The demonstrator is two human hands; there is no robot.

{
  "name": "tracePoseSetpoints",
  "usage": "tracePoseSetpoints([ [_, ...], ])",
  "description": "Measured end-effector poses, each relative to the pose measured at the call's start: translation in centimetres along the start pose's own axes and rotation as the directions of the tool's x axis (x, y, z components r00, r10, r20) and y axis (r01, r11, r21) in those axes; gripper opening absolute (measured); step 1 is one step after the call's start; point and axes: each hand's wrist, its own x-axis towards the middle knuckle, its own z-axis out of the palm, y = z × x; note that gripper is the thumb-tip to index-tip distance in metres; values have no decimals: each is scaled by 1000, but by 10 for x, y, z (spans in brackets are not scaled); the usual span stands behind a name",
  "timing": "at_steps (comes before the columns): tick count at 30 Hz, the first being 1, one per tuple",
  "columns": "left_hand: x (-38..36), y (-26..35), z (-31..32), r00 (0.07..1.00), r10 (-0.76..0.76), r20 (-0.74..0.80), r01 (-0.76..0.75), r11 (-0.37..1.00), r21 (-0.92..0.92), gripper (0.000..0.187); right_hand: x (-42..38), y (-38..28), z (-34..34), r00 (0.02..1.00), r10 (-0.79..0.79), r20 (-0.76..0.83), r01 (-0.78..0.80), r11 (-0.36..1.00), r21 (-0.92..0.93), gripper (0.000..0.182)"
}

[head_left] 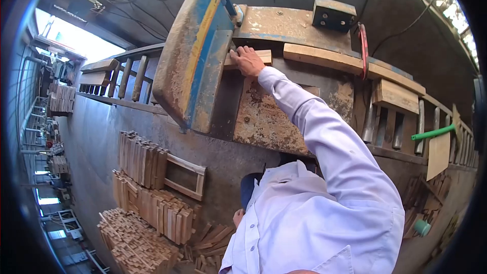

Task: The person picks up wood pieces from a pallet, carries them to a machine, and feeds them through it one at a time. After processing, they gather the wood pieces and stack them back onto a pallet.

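Note:
My right hand (248, 62) reaches forward to the machine, its fingers bent over a short wooden block (264, 57) beside the blade-side guard. The block lies on the machine table (264, 116), which is strewn with sawdust. The large blue and yellow guard (195, 56), coated in dust, stands just left of the hand and hides what is under it. My left hand (238, 217) hangs low beside my body, mostly covered by the shirt, so its fingers do not show clearly.
A long wooden fence (324, 58) with a red clamp (363, 50) runs right of the block. A thicker timber (396, 95) and a green-handled tool (433, 132) lie by the right rollers. Stacked wood strips (137, 236) and a wooden frame (199, 182) stand on the floor.

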Motion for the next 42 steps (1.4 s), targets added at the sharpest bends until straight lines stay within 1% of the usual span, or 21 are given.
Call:
tracePoseSetpoints([
  [2, -5, 24, -6, 999, 24, -22, -23, 998, 51, 44, 3, 3, 0, 998, 60, 14, -60, 998, -11, 64],
  [4, 0, 46, -6, 999, 49, -9, -48, 997, 60, 44, -1, 4, -6, 996, 91, 22, -90, 996, -18, 65],
  [6, -4, 64, -17, 998, 64, 21, -65, 993, 93, 44, -12, 6, -10, 994, 96, -57, -96, 995, 3, 56],
  [10, 4, 89, -33, 992, 99, 84, -110, 982, 152, 44, -23, 11, -13, 990, 111, -81, -110, 994, 22, 54],
  [11, 8, 97, -38, 989, 108, 96, -123, 978, 166, 44, -24, 12, -13, 988, 109, -108, -103, 993, 55, 48],
  [12, 7, 109, -44, 987, 115, 108, -133, 974, 182, 44, -28, 11, -15, 986, 132, -101, -126, 990, 63, 48],
  [15, 11, 128, -66, 981, 125, 146, -157, 960, 232, 43, -40, 11, -38, 992, 129, -12, -127, 989, 70, 37],
  [16, 11, 128, -72, 980, 121, 157, -157, 956, 246, 43, -47, 14, -43, 990, 139, 29, -140, 988, 57, 42],
  [19, 11, 131, -76, 977, 105, 188, -153, 953, 260, 43, -81, 19, -54, 987, 163, 6, -163, 985, 48, 52],
  [22, 5, 127, -67, 972, 81, 221, -137, 959, 249, 43, -126, 24, -73, 981, 193, 14, -193, 981, -11, 55],
  [25, -2, 119, -59, 967, 57, 250, -117, 965, 234, 43, -172, 34, -109, 962, 259, 89, -254, 965, -56, 63],
  [27, -2, 111, -55, 963, 51, 264, -112, 969, 220, 43, -198, 44, -137, 957, 281, 66, -274, 956, -105, 63],
  [30, 3, 99, -56, 958, 61, 281, -120, 973, 198, 43, -227, 54, -175, 923, 367, 118, -355, 929, -109, 62],
  [31, 7, 97, -54, 956, 73, 285, -129, 974, 184, 43, -227, 54, -182, 925, 361, 120, -350, 931, -106, 62],
  [34, 1, 108, -55, 950, 116, 290, -163, 976, 142, 43, -211, 49, -188, 927, 370, 55, -363, 925, -113, 58],
  [35, 32, 69, -49, 946, 138, 292, -182, 975, 128, 43, -188, 39, -179, 928, 372, -20, -371, 928, 32, 56],
  [36, 37, 65, -48, 946, 147, 288, -189, 974, 125, 43, -162, 28, -169, 920, 381, -95, -361, 916, 176, 54],
  [38, 36, 77, -45, 959, 104, 264, -160, 967, 197, 42, -115, 19, -118, 931, 357, -80, -304, 877, 373, 44],
  [39, 32, 87, -44, 959, 114, 258, -167, 967, 193, 42, -87, 16, -92, 932, 360, -42, -314, 860, 402, 41],
  [40, 21, 103, -45, 968, 95, 231, -130, 982, 140, 42, -59, 14, -69, 933, 361, -3, -324, 842, 432, 39],
  [42, 1, 127, -49, 977, 83, 196, -99, 992, 73, 43, -2, 13, -37, 878, 416, 237, -479, 771, 419, 37],
])
